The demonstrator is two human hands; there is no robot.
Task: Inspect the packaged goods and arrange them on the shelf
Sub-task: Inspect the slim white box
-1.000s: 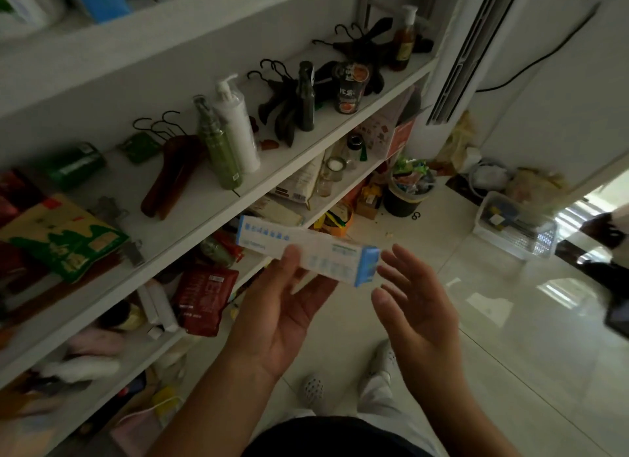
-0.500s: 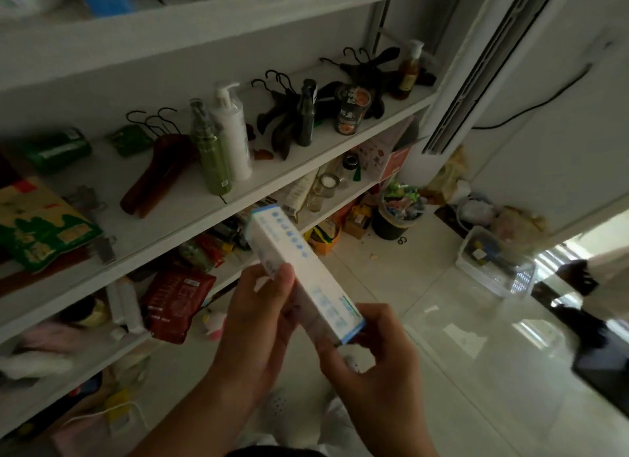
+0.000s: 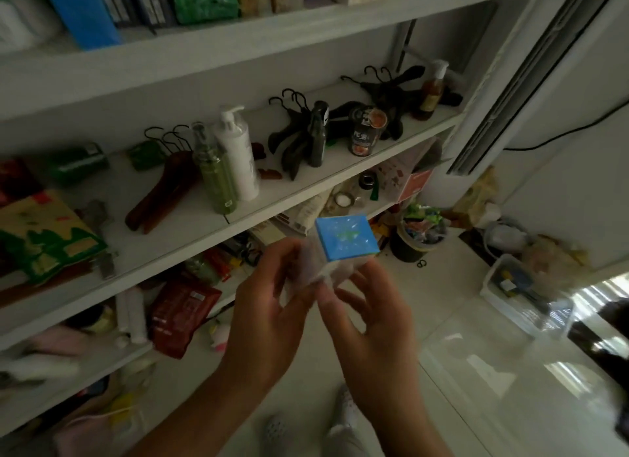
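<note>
A long white box with a blue end cap is held upright in front of the shelf, its blue end facing me. My left hand grips its lower left side and my right hand grips its lower right side; the fingers hide most of the white body. The white shelf runs along the left. On its middle board stand a green bottle, a white pump bottle and a dark can.
Hangers and a yellow-green packet lie on the middle board. A red bag sits on the lower board. On the floor to the right are a black bucket and a clear plastic bin. Boxes fill the top board.
The box has turned from lying across my left palm to standing on end with its blue cap toward me. My right hand, earlier open beside it, now grips it.
</note>
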